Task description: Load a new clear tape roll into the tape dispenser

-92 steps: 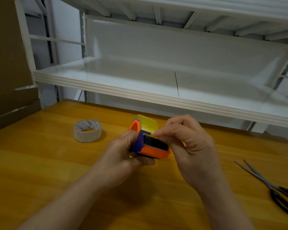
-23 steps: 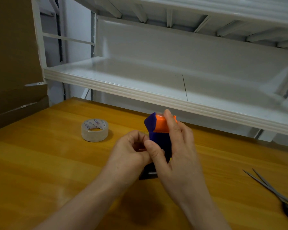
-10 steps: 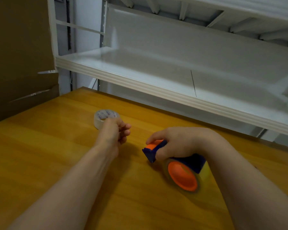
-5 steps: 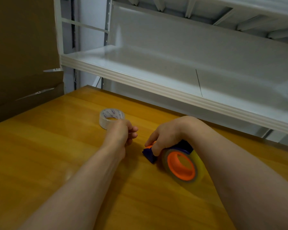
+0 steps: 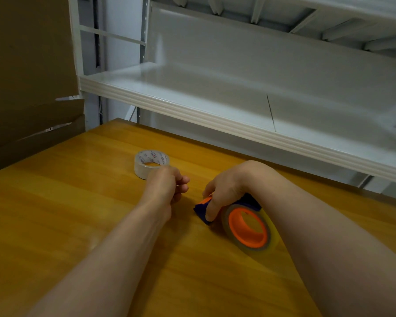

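- Right hand [image 5: 224, 191] clamped on tape dispenser [image 5: 250, 200] on counter [image 5: 78, 213], clear tape roll [image 5: 271, 232] mounted — risk of skidding if slackened.
- Left hand [image 5: 166, 189] curled by spare roll [image 5: 151, 164], holding what? Cannot tell — mix-up risk.

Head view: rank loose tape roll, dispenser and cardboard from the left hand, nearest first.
1. The loose tape roll, just beyond the left hand.
2. The dispenser, to its right, under the right hand.
3. The cardboard, far left.
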The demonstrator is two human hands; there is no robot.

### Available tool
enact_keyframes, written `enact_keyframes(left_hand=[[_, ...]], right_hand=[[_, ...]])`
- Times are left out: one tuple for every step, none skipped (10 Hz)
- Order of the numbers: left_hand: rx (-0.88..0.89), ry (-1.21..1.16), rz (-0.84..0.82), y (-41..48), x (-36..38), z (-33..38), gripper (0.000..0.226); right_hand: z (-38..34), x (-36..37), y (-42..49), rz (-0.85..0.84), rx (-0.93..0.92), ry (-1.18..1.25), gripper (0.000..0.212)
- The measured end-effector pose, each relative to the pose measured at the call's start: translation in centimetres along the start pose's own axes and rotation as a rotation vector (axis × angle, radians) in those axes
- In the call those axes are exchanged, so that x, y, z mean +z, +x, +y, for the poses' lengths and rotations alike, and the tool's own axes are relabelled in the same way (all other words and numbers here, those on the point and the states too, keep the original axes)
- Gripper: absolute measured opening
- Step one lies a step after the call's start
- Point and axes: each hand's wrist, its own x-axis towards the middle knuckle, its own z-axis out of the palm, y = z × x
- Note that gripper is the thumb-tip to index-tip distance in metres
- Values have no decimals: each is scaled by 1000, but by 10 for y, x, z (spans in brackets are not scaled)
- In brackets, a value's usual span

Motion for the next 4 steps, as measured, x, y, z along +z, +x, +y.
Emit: enact_keyframes(left_hand=[[1, 3, -1, 0, 0, 0, 15], [3, 5, -7, 0, 0, 0, 16], [0, 16, -20, 0, 0, 0, 15], [12, 38, -45, -1, 1, -1, 14]], right_hand=[[3, -3, -5, 15, 26, 44, 80], [6, -5, -15, 157, 36, 46, 83], [11, -7, -26, 417, 2, 152, 70], [11, -1, -32, 632, -73, 351, 48]])
